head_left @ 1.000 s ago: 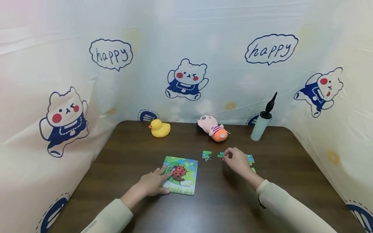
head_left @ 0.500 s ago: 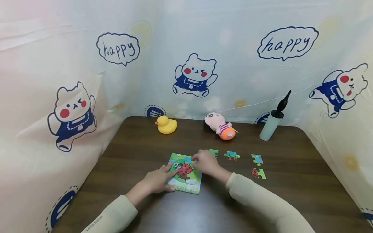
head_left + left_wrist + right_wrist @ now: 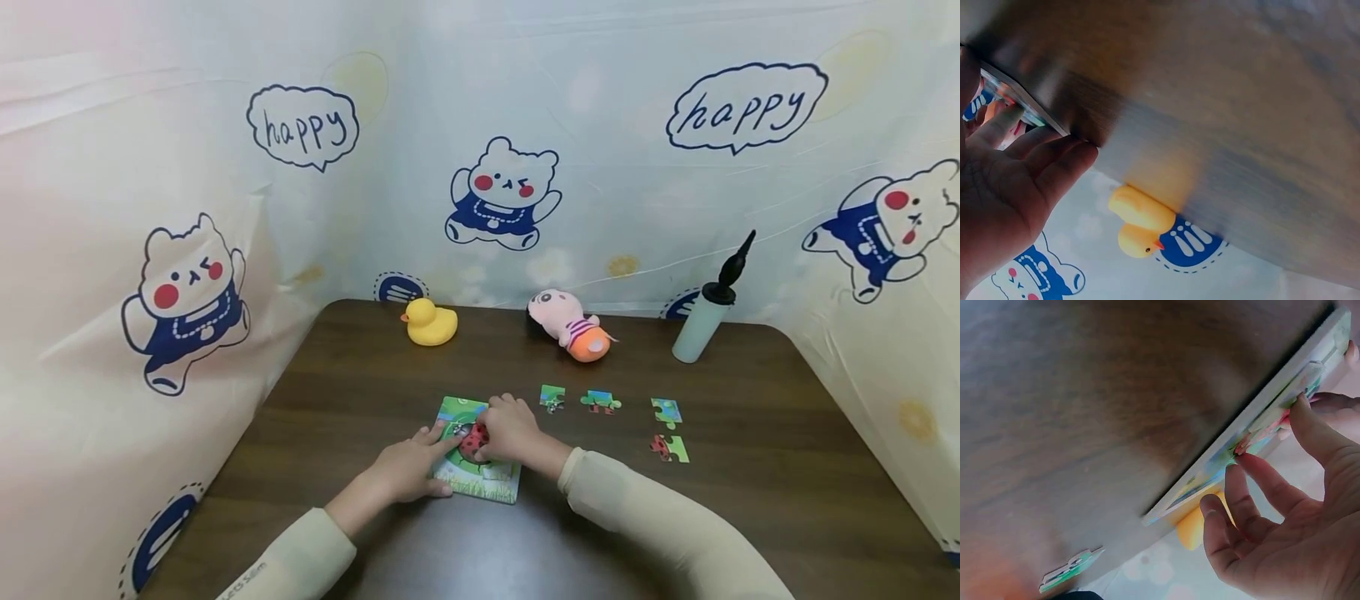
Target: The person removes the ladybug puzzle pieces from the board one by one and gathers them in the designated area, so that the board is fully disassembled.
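Note:
A ladybug jigsaw board (image 3: 468, 487) lies on the brown table. My left hand (image 3: 408, 468) rests on its left side, fingers extended over the picture and thumb by the near left corner. My right hand (image 3: 513, 429) is over the board's right half. In the right wrist view, its thumb and index finger pinch a jigsaw piece (image 3: 1266, 430) with red on it at the ladybug picture. The hand covers part of the picture in the head view. Several loose pieces lie to the right, among them a green one (image 3: 552, 395) and a red and green one (image 3: 677, 448).
Along the table's back edge are a yellow rubber duck (image 3: 432, 325), a pink plush doll (image 3: 558, 318) lying on its side, and a pale green hand pump (image 3: 699, 329) with a black nozzle. A printed curtain (image 3: 600, 200) hangs behind.
My right hand has moved left from the loose pieces onto the board and now pinches a piece there. My left hand stays on the board. The head view has shifted slightly.

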The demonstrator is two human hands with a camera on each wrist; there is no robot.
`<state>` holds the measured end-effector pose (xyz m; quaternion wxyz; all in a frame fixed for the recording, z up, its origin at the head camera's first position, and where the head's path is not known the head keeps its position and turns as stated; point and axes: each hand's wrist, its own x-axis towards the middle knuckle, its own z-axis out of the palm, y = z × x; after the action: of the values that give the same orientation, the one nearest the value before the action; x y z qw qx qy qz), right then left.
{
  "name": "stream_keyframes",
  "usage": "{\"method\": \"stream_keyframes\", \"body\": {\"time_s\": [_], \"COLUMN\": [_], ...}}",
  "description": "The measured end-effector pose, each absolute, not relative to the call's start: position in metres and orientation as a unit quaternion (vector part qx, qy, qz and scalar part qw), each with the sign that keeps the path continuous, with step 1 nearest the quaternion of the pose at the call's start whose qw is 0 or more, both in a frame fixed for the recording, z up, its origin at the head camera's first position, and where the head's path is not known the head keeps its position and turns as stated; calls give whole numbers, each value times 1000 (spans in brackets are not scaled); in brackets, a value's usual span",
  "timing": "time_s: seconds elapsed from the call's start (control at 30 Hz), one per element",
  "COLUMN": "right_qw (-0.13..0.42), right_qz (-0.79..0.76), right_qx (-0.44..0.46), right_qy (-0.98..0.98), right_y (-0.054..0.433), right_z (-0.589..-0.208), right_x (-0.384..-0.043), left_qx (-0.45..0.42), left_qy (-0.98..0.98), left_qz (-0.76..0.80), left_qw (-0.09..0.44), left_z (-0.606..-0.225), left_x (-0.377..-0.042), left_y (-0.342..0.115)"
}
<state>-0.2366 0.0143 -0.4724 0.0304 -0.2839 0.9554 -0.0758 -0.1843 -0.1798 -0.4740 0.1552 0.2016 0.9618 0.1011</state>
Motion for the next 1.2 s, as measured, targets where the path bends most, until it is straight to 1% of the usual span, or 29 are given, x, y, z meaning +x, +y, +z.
{"method": "stream_keyframes", "body": {"time_s": [0.43, 0.57, 0.77, 1.03, 1.2], "right_qw": [64, 76, 80, 133, 129], "right_qz": [-117, -148, -243, -370, -432], "right_qx": [-242, -230, -230, -235, -223], "right_qy": [961, 959, 939, 889, 865], "right_y": [7, 7, 9, 11, 18], "right_z": [-471, -467, -458, -452, -444], "right_x": [-245, -247, -252, -258, -264], "left_qx": [213, 212, 215, 225, 226], "left_qy": [962, 961, 958, 955, 956], "left_qz": [96, 104, 121, 131, 127], "left_qw": [140, 144, 149, 139, 140], "left_z": [-477, -477, -477, -476, -475], "left_x": [-183, -182, -179, -177, -179], "left_y": [-182, -182, -183, -185, -186]}}
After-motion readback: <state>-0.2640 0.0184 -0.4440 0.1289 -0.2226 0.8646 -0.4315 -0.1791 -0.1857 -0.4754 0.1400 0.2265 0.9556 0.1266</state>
